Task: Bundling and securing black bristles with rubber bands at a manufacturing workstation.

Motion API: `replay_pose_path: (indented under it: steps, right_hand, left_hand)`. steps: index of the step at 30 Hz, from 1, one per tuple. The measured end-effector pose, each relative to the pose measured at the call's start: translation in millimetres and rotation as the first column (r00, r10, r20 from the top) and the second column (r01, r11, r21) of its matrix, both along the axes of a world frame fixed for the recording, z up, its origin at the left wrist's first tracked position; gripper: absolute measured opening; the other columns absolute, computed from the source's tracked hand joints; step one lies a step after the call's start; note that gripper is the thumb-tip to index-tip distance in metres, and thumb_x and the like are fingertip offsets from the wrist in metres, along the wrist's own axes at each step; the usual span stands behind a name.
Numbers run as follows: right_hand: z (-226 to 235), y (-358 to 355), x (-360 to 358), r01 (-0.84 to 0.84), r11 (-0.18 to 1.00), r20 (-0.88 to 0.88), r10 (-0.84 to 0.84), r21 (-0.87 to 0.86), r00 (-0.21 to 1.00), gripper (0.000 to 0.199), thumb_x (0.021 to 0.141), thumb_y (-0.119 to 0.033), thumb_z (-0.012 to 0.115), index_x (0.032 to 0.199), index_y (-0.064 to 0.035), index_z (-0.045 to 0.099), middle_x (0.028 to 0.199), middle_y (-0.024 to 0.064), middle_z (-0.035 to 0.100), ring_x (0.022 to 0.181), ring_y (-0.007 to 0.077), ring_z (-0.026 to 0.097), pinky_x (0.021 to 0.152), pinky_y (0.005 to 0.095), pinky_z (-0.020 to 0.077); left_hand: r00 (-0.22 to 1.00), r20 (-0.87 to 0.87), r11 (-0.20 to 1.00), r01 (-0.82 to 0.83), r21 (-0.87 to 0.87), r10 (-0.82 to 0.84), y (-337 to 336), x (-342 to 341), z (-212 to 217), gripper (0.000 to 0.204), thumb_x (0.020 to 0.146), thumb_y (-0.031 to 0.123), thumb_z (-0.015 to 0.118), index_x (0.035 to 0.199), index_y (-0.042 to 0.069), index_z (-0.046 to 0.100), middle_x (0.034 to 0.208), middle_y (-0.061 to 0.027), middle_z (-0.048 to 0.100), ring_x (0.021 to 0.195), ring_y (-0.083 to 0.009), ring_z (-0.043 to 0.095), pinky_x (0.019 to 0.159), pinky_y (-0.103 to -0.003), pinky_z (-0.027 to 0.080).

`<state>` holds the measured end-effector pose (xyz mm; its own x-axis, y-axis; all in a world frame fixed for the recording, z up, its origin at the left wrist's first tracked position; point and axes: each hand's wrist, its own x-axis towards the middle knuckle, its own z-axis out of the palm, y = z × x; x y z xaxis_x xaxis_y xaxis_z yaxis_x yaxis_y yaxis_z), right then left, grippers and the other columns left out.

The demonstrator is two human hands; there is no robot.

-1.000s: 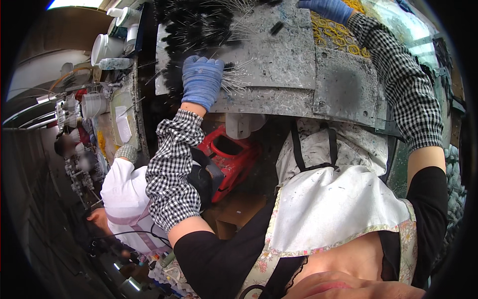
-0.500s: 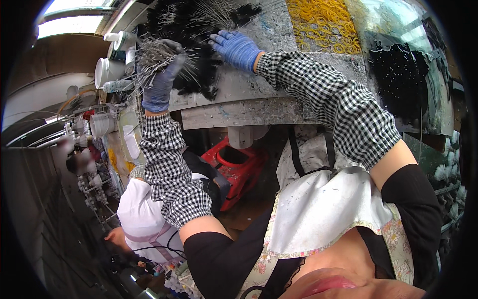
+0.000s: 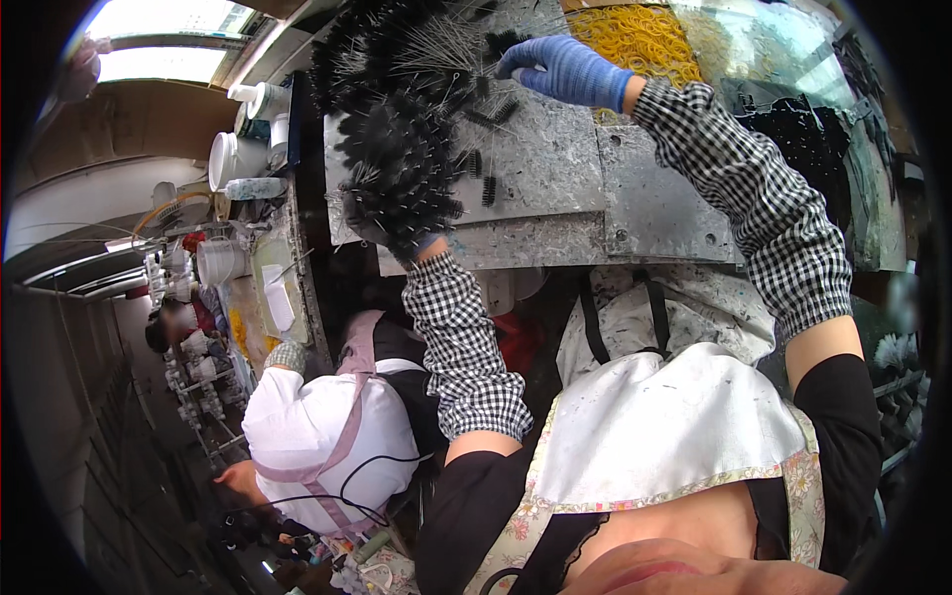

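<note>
My left hand (image 3: 369, 223), in a dark-stained glove, is closed round a thick bundle of small wire brushes (image 3: 402, 159). Their black bristle heads point up and away and hide most of the fingers. Farther right, my right hand (image 3: 575, 71), in a blue knit glove, reaches over the metal worktop (image 3: 555, 159). Its fingers point left, bent, with a gap before the thumb, and nothing shows in them. Just beyond the fingertips is a loose brush (image 3: 509, 42). A large heap of similar brushes (image 3: 387, 45), with thin wire stems, spreads over the far left of the worktop.
Yellow rings (image 3: 640, 45) lie piled at the far right, beside a black-smeared area (image 3: 803, 139). White tubs (image 3: 236, 161) and a bottle (image 3: 256, 188) stand left of the worktop. A person in a white top (image 3: 337, 436) sits close by my left arm.
The left hand has moved right and nearer with its bundle, which now shows bristle heads instead of wire ends. The right hand has lifted off the heap and shifted right.
</note>
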<state>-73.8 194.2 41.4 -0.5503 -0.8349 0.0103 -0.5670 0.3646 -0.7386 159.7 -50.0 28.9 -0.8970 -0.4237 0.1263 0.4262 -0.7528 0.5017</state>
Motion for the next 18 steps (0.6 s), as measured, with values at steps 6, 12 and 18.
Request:
replay_pose_path:
  steps: [6,12,18]
  right_hand:
    - [1.5,57.2,79.6,0.21,0.752,0.241,-0.071,-0.625,0.968,0.026,0.096,-0.022,0.075,0.116,-0.005,0.072,0.1,0.0057,0.076,0.093,0.0137,0.072,0.087,0.03,0.0582]
    - [4.7,76.8,109.3,0.278,0.658,0.262,-0.126,-0.699,0.957,0.022,0.093,-0.012,0.078,0.112,-0.0045,0.073,0.101,0.0066,0.075,0.094,0.0141,0.072,0.085,0.0288,0.0585]
    - [2.5,92.7,113.3,0.29,0.654,0.261,-0.145,-0.698,0.955,0.02,0.093,-0.02,0.077,0.109,-0.0078,0.075,0.1,0.0077,0.075,0.087,0.0182,0.073,0.078,0.0307,0.0595]
  left_hand:
    - [0.828,-0.488,0.787,0.486,0.379,-0.277,60.4,-32.2,-18.8,0.071,0.105,0.043,0.044,0.163,0.008,0.026,0.166,-0.0176,0.031,0.153,-0.0378,0.03,0.127,-0.059,0.017]
    - [0.89,-0.399,0.834,0.383,0.396,-0.219,93.2,-41.2,-18.2,0.062,0.103,0.042,0.05,0.154,0.007,0.041,0.16,-0.0145,0.041,0.148,-0.0353,0.038,0.124,-0.055,0.025]
    - [0.98,-0.148,0.919,0.179,0.353,-0.134,116.6,-51.2,-6.2,0.056,0.101,0.038,0.056,0.145,0.003,0.056,0.153,-0.015,0.053,0.142,-0.0339,0.049,0.121,-0.054,0.033]
